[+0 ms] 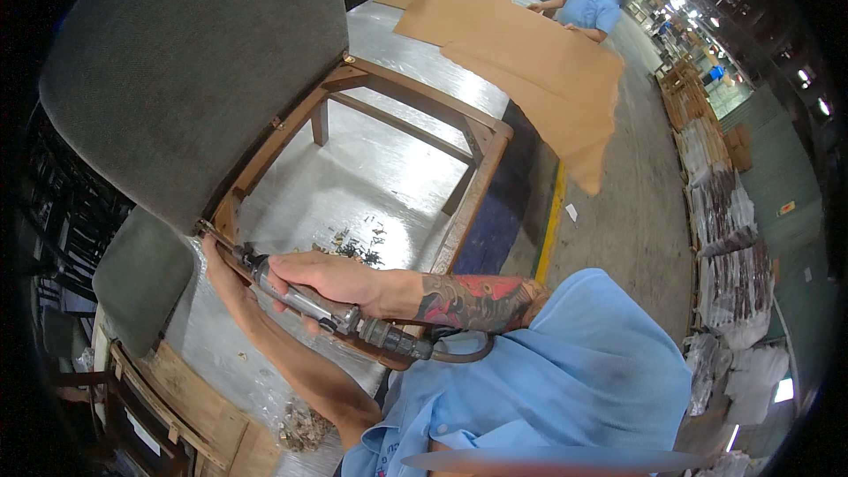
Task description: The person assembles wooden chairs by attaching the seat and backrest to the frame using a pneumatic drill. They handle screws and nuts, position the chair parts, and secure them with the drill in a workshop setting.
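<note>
My right hand (331,278) is wrapped round a pneumatic screwdriver (305,302), whose hose (473,353) bends back from its rear end toward my body. The driver's bit points at the left corner of a brown wooden chair frame (450,110), where a large grey upholstered panel (199,62) meets it. At the bit's tip, my left hand (215,256) is closed by that same corner. Its fingertips are partly hidden, and whatever they pinch is too small to make out. Through the frame a scatter of small dark screws (358,246) shows on the plastic-covered table (300,185).
Brown cardboard sheets (530,62) lie across the table's far end, beside a person in blue (592,7). Another grey upholstered piece (146,278) stands at left, above wooden frames (177,397). A bag of small parts (302,427) sits near my left elbow. Wrapped stacks (729,238) line the right wall.
</note>
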Tool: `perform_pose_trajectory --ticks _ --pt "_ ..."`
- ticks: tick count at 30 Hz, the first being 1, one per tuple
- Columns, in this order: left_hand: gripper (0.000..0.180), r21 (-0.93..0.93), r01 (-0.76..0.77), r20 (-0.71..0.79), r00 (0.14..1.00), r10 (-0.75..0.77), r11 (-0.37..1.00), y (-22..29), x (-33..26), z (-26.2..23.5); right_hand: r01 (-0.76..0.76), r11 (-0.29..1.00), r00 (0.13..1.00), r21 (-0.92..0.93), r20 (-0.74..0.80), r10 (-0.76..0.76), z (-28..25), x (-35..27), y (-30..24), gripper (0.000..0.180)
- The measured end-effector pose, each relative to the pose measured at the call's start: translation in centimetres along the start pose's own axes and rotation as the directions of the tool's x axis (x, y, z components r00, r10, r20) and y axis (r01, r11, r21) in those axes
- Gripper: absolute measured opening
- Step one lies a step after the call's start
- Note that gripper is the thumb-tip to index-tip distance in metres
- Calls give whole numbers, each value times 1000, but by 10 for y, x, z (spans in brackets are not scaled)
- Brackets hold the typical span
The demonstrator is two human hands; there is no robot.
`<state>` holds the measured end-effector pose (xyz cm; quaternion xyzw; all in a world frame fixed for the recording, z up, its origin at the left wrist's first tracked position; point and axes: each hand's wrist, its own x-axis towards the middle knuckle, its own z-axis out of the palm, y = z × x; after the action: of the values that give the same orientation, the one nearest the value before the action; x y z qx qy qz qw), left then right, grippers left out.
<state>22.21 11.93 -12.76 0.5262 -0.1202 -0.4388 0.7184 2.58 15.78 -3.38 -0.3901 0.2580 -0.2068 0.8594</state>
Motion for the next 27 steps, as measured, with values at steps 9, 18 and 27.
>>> perform_pose_trajectory --ticks 9,18,27 --pt "42 15 -46 -27 999 46 999 -5 5 -2 -25 999 998 27 -54 26 5 0 1 47" --pt "46 106 -37 -45 998 42 994 -6 7 -6 -36 999 995 -26 -92 34 5 4 4 46" --pt "46 56 -31 -39 999 33 998 -4 7 -6 -42 998 994 -50 -99 37 11 2 -1 46"
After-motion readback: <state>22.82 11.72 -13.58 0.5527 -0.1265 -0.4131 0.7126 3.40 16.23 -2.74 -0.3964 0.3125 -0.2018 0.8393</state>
